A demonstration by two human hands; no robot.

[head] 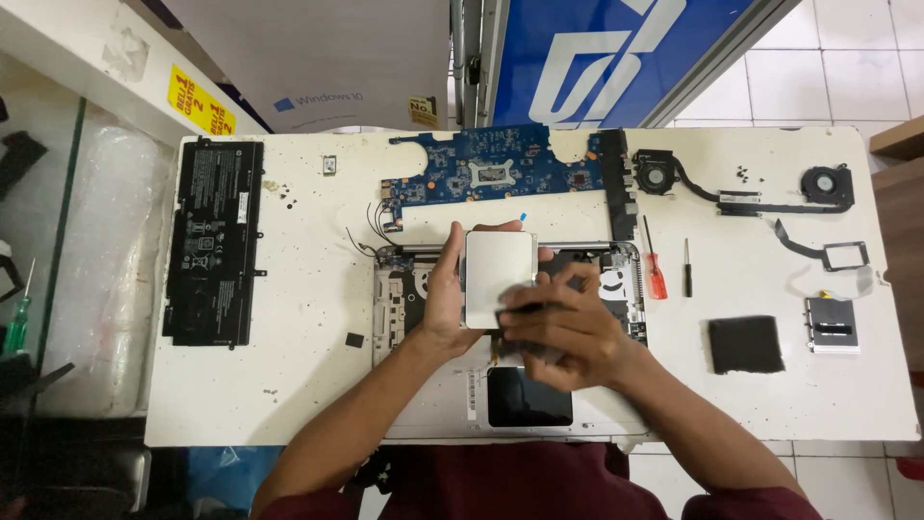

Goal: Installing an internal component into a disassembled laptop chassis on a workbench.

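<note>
White speckled worktable (289,385) holds an opened silver laptop base (433,404); left hand (445,294) clamps a thin, stiff, seemingly light silver rectangular touchpad panel (499,270) by its edge, right hand (563,332) pinching its lower corner.

One head-worn camera looks steeply down (almost straight overhead) at the nearby white table (289,385).

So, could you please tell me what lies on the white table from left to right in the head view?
Black battery → open laptop base → silver panel held in the left hand → red screwdriver → black screwdriver → black square pad → small metal bracket.
</note>
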